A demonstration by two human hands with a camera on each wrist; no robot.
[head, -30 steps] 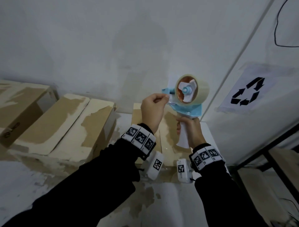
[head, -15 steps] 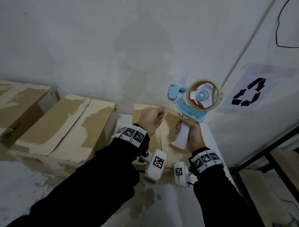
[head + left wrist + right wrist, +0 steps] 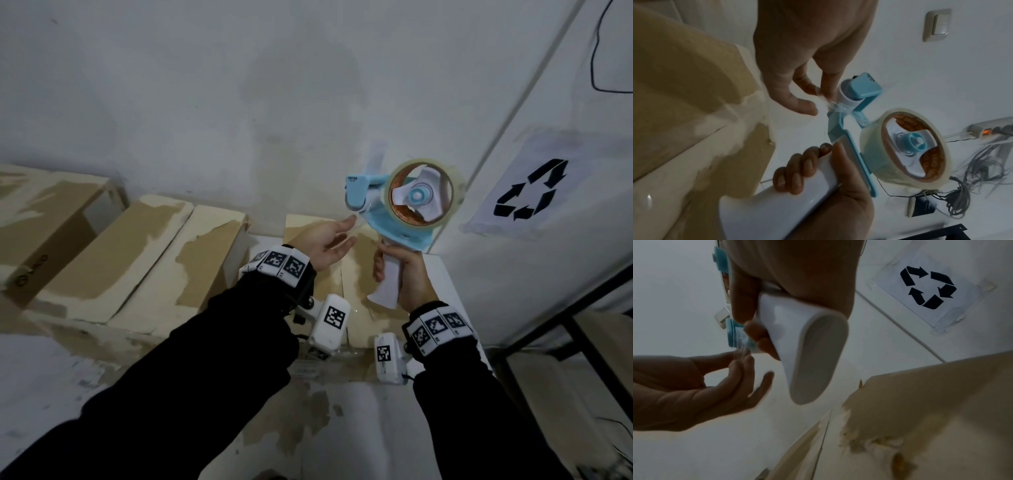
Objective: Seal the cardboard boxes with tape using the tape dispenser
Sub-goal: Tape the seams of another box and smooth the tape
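My right hand grips the white handle of a blue tape dispenser and holds it up in the air, tilted right. A roll of clear tape sits on its hub. My left hand is palm up just left of the dispenser's roller, its fingers nearly straight. In the left wrist view its fingertips touch the crumpled loose end of the tape, with the thumb just beside it. A closed cardboard box with torn white facing lies below both hands.
Two more cardboard boxes lie to the left against the wall. A recycling sign is taped to the right wall. A black metal frame stands at the right. A power strip with cables shows in the left wrist view.
My right hand moved the dispenser up and to the right and tilted it. My left hand dropped from pinching at the roller, then straightened its fingers toward the tape end.
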